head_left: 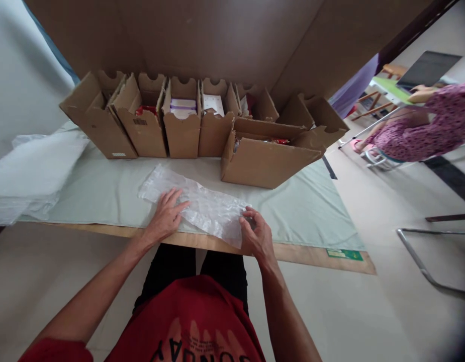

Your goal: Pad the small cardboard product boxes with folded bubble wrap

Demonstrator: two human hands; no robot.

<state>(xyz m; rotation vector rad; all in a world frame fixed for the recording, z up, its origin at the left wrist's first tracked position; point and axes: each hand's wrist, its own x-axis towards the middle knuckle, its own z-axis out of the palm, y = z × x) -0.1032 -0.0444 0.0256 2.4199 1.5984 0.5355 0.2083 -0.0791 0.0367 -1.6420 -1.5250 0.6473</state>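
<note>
Clear plastic sheet point(207, 203), crinkled and long, lies on the pale green cloth point(104, 193), running from under the left fingers across to the right fingertips. Well to the left of the left fingers is a pile of whitish plastic point(32, 171). Ahead of the left fingers, beyond the sheet, stands a row of open cardboard boxes point(182, 137), some with red, purple or white contents. The left hand point(166, 213) is loose, its fingers spread and resting on the sheet. Ahead of the right fingers sits a slanted cardboard box point(270, 161). The right hand point(259, 234) has thumb and fingers curled at the sheet's right end; I cannot tell whether they pinch it. Right of those fingers, a green card point(344, 255) lies at the table's edge; farther right, well apart, a person in pink patterned clothing point(421, 130) sits by a laptop point(428, 69).
</note>
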